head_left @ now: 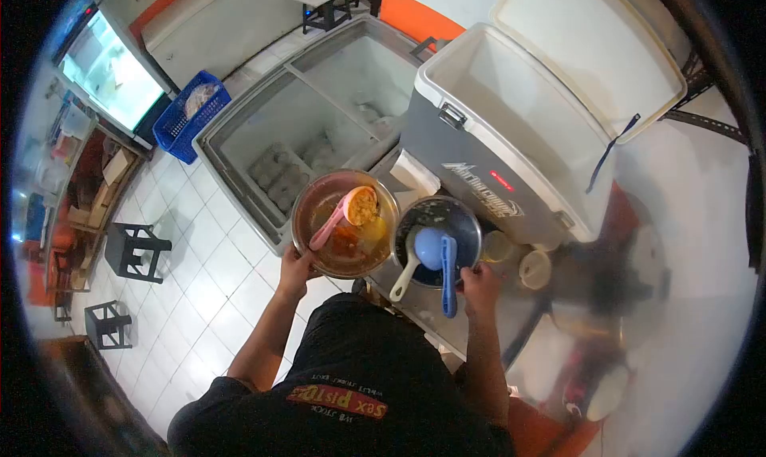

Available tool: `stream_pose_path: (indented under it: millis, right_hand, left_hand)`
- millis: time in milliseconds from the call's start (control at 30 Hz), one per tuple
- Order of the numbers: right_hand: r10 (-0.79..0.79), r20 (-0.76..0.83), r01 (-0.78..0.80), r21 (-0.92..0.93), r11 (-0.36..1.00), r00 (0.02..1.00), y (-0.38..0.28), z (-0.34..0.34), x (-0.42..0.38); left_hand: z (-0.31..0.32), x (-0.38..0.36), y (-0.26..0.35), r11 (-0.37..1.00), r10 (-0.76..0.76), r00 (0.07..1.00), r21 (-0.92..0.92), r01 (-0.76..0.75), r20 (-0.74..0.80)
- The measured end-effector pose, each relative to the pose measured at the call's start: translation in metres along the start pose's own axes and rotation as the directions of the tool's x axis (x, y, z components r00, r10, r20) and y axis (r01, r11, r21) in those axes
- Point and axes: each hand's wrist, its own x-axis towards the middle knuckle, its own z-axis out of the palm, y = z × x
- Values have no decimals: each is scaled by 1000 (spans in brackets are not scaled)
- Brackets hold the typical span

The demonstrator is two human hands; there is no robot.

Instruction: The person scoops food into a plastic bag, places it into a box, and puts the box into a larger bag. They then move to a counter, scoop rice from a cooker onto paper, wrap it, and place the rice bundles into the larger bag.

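Observation:
My left hand (296, 273) is closed on the rim of a round metal bowl (307, 198), holding it beside the counter edge. Inside it lies a pink-handled ladle (325, 227), its cup filled with orange-yellow food (364, 207); reddish and yellow residue coats the bottom. Just to the right, a dark bowl (471, 218) rests on the counter, with my right hand (480, 288) closed at its near right rim. A blue ladle (429, 248), another blue-handled utensil (449, 277) and a pale-handled one (404, 280) lie in the dark bowl, handles over the rim.
A large cooler (495, 150) stands behind the dark bowl with its lid (594, 42) up. A chest freezer (239, 138) is at left. Small containers (535, 269) sit on the counter (511, 321). Black stools (137, 251) and a blue basket (171, 130) stand on the tiled floor.

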Motion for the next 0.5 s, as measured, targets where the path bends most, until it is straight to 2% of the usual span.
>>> stream_pose_path:
  millis: [67,100,133,167,200,267,300,367,400,500]
  right_hand:
    - [-146,104,149,-26,988,984,-3,14,-2]
    - [-153,101,157,-25,987,983,-9,25,-5]
    - [-44,133,44,2,999,990,-17,39,-10]
    - [64,168,-70,27,997,984,-23,53,-13]
    - [53,163,-59,34,998,985,-22,65,-14]
    - [20,265,-2,-69,998,964,-13,83,-11]
    - [10,260,7,-63,998,966,-8,90,-9]
    - [-41,278,92,-173,981,960,11,101,-4]
    - [-115,286,171,-179,969,951,13,105,-2]
    - [-118,320,200,-237,951,940,7,106,-5]
  left_hand:
    - [7,0,-13,998,10,1000,-63,-8,22]
    - [15,-1,-16,992,22,999,-124,-17,38]
    - [25,-7,-14,984,-10,1000,-176,10,-1]
    - [29,-11,-13,987,6,1000,-161,-2,26]
    - [33,-16,-10,986,7,999,-166,0,41]
    - [47,-30,11,990,-17,999,-141,24,47]
    - [44,-27,2,985,-8,999,-172,17,53]
    - [37,-22,-7,991,-22,999,-128,28,47]
    - [41,-24,-1,992,-19,999,-127,25,49]
    - [45,-29,6,977,-77,996,-201,67,-38]
